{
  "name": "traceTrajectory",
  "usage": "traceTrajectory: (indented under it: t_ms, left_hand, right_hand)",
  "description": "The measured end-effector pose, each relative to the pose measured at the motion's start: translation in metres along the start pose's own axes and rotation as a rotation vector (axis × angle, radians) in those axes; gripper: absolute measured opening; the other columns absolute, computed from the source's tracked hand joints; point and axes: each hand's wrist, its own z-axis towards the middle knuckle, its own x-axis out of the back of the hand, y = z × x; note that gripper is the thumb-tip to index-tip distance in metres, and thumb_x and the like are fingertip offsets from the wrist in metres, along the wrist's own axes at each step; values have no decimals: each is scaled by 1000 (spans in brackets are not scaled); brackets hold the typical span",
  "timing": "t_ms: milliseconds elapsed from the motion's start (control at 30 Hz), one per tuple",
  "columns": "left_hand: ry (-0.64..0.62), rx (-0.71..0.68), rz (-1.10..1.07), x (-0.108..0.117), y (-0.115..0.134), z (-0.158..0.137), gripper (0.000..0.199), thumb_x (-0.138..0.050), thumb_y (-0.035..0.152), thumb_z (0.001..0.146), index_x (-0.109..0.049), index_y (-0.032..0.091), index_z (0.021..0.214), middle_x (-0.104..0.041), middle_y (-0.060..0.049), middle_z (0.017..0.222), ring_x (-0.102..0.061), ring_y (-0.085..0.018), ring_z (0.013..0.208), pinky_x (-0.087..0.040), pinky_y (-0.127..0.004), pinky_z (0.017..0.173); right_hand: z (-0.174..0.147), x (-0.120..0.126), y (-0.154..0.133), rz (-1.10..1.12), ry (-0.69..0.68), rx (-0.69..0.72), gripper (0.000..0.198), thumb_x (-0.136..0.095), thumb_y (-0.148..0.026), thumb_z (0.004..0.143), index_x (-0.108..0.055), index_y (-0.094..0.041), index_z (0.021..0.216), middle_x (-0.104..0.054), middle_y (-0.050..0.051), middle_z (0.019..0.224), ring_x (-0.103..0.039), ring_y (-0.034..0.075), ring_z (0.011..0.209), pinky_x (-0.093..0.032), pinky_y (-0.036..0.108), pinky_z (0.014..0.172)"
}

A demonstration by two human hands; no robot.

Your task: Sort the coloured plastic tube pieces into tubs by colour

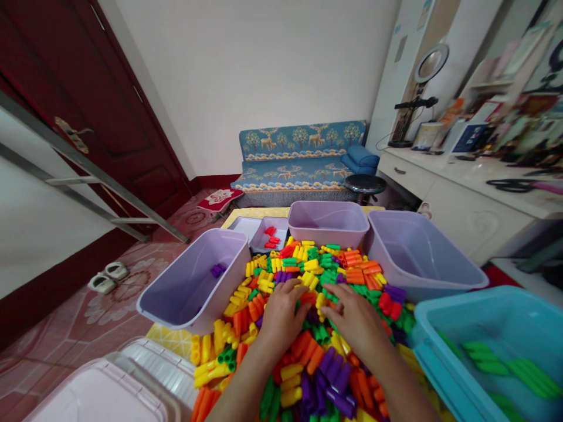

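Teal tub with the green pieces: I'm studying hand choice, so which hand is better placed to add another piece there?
Probably the right hand: it is nearer the teal tub, with its arm on that side. The left hand would likely have to reach across the right one.

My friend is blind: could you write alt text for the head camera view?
A person's left hand and right hand reach over a heap of colourful tube-shaped plastic pieces. Around it stand three lilac bins and a turquoise bin holding green pieces.

A black stool (365,184) stands near a blue patterned sofa (299,171).
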Motion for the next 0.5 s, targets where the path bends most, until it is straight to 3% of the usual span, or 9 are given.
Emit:
traceTrajectory:
  t_ms: [100,200,300,400,500]
  left_hand:
    - [63,35,-85,-5,-5,-4,31,-57,19,84,-63,22,114,-65,-8,116,-60,-24,108,-48,-40,95]
    - [112,77,-137,-10,-10,-6,35,-60,20,81,-61,20,117,-65,-8,117,-60,-24,108,-48,-39,95]
    - [122,93,-159,-10,-12,-8,32,-60,20,81,-64,20,112,-66,-7,114,-62,-23,105,-49,-38,93]
    - [131,95,-175,-10,-11,-9,27,-58,17,80,-66,20,106,-68,-6,109,-63,-22,102,-49,-37,92]
    - [137,89,-188,-10,-10,-9,29,-55,12,78,-67,21,104,-68,-5,108,-63,-21,102,-49,-35,92]
  right_hand:
    - [-3,-12,-11,-36,-91,57,42,-64,-27,79,-60,-27,121,-64,3,108,-64,19,81,-49,30,74]
    - [1,-12,-13,7,-67,68,37,-63,-35,80,-64,-25,116,-63,4,109,-63,18,79,-49,29,72]
    - [12,0,-5,-4,105,45,29,-54,-38,87,-67,-21,108,-61,7,112,-62,19,90,-49,31,81]
    - [26,16,11,-219,324,-20,32,-47,-31,90,-65,-17,113,-57,11,121,-52,27,112,-41,40,98]
    - [35,20,27,-404,355,-134,39,-47,-25,89,-59,-13,124,-49,16,134,-44,32,122,-38,46,101]
